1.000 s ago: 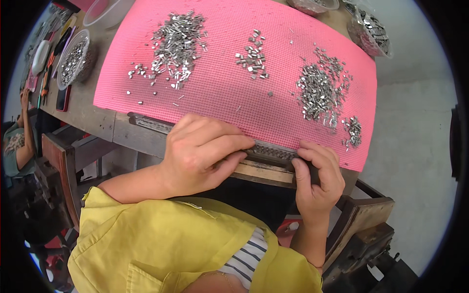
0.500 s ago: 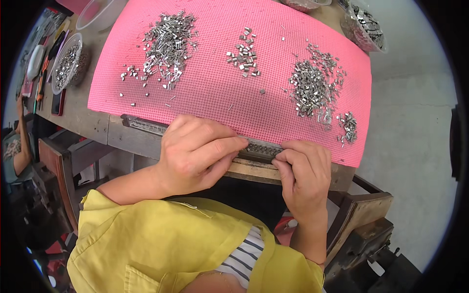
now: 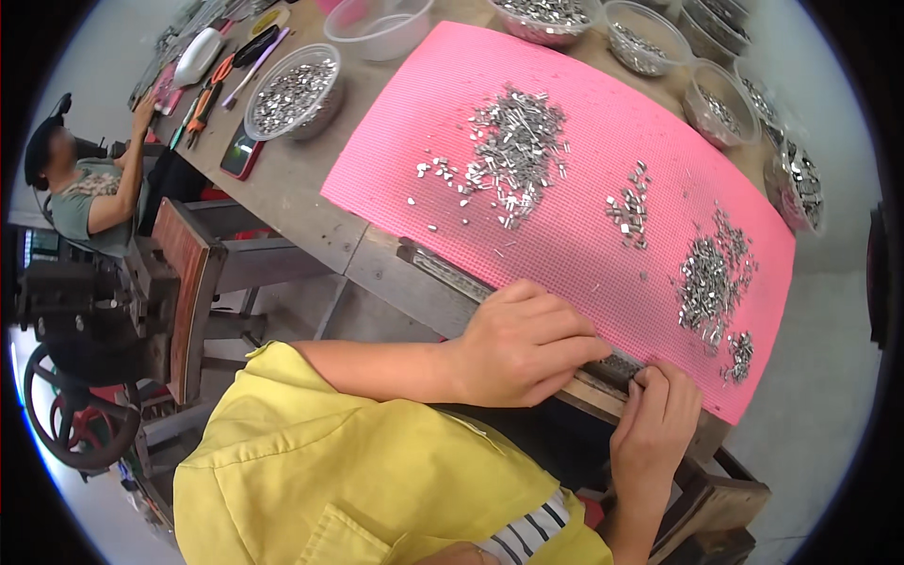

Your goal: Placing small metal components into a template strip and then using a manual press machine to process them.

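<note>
Heaps of metal bits [image 3: 518, 151] sat on a pink mat [image 3: 584, 259] on the counter [image 3: 301, 200], with tubs [image 3: 330, 108] around it. A long dark bar [image 3: 447, 272] lay along its near edge. The left hand [image 3: 523, 348], fingers bent, hid the bar's middle; I couldn't tell if it gripped. The right hand [image 3: 662, 414] pinched the right end.

Grey floor [image 3: 812, 405] beside wooden table [image 3: 294, 193].

no words, numbers or signs could be read on anything. the red-edged phone [image 3: 241, 155] lay on the table [image 3: 301, 193], but its screen was too small and blurry to read.
</note>
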The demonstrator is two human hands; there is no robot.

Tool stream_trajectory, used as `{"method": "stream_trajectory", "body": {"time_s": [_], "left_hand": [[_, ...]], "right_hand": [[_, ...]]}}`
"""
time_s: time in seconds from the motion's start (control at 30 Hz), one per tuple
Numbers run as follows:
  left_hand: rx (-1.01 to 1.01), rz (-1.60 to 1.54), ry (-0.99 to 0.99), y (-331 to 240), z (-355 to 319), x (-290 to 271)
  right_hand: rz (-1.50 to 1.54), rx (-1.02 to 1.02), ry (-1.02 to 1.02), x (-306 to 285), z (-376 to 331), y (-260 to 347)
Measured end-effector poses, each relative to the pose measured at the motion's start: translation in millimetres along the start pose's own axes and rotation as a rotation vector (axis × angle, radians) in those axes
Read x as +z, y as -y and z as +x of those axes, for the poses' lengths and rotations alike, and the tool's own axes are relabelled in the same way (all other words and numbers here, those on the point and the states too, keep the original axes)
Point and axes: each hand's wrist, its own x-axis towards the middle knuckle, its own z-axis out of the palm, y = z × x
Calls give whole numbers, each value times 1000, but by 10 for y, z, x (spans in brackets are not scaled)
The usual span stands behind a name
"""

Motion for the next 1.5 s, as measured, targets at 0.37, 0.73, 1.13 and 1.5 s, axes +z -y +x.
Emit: {"method": "stream_trajectory", "body": {"time_s": [0.37,0.73,1.13,1.5], "left_hand": [[39,-182,-69,86,-37,-181],[-288,374,-173,939,-39,-1416],[-269,284,30,1163,33,-1458],[-297,363,66,1105,55,-1462]], "right_hand": [[224,-18,-191,49,-127,-205],[210,-40,-137,-36,97,-91],[154,-254,17,-59,580,260],[144,-290,72,-36,765,384]]}}
